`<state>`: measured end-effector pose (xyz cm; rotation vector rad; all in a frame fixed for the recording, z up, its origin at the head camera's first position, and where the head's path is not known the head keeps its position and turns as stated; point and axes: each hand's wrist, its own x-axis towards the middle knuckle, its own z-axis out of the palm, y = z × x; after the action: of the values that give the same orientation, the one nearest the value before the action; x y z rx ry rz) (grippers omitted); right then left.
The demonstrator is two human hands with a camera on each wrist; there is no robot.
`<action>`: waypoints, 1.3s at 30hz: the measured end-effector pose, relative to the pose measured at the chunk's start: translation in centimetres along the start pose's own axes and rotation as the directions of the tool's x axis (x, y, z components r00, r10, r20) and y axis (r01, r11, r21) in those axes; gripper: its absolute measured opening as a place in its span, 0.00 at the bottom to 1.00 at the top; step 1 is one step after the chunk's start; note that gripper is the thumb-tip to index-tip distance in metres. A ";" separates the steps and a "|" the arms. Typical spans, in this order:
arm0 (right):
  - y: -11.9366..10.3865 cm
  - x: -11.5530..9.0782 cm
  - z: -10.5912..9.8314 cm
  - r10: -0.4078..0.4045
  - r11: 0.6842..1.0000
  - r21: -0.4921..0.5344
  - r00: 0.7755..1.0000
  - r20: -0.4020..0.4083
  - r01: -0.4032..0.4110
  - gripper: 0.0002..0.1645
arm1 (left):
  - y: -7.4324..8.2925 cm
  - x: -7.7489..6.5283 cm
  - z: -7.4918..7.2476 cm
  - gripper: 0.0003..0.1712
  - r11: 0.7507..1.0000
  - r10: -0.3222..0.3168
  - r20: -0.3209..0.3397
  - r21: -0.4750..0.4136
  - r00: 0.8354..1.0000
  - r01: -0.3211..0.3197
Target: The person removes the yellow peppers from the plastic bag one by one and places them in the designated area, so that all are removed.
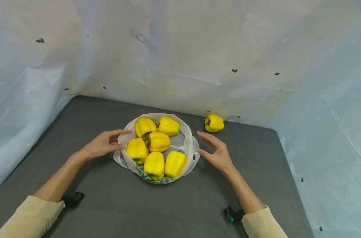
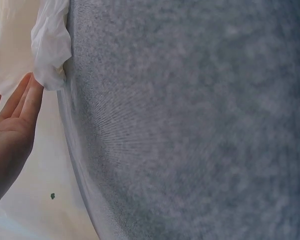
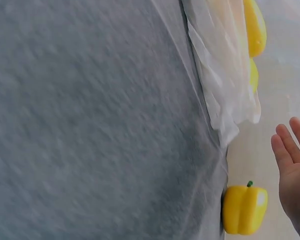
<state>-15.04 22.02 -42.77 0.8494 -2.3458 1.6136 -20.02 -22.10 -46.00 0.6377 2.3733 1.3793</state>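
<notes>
Head view: a white bag (image 1: 188,144) stands on the dark table (image 1: 156,211), mouth spread wide; green print shows at its near rim.
Bag contents: six yellow peppers (image 1: 159,142); they overlap and hide part of the bag's floor.
Loose pepper (image 1: 214,123): on the table, beyond the right hand (image 1: 217,152), close to the plastic sheeting (image 1: 183,49).
Left hand (image 1: 103,144): at the bag's left rim, fingers extended, thumb apart from them, grasping nothing; whether the fingertips press the plastic is hard to tell.
Right hand condition: fingers extended, thumb held away, nothing grasped; it is just beside the bag's right side.
Left wrist view: the frame's left edge cuts off part of the hand; fingertips meet the bag's outline.
Right wrist view: the hand is cropped at the right edge; two bagged peppers show only partly above the plastic.
Sleeves (image 1: 34,216): pale, cut off by the lower frame edge.
</notes>
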 end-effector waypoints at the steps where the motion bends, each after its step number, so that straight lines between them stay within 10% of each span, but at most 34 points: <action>1: -0.1 -0.1 0.2 0.003 1.000 0.003 1.000 0.008 -0.003 0.34 | 0.0 0.0 0.0 0.33 1.000 0.000 0.000 0.001 1.000 0.000; 17: -1.7 -1.3 2.6 0.037 0.993 0.111 0.995 0.088 -0.047 0.33 | 0.1 0.2 0.3 0.33 0.999 0.001 0.010 -0.042 1.000 -0.001; 39: 0.6 -2.5 5.4 0.143 0.986 -0.120 0.959 0.246 -0.116 0.44 | 0.1 0.3 0.3 0.33 1.000 -0.004 0.011 -0.028 1.000 0.004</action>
<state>-12.39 18.17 -46.56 0.9493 -2.6876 1.4899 -20.05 -21.66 -46.08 0.6310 2.3412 1.4015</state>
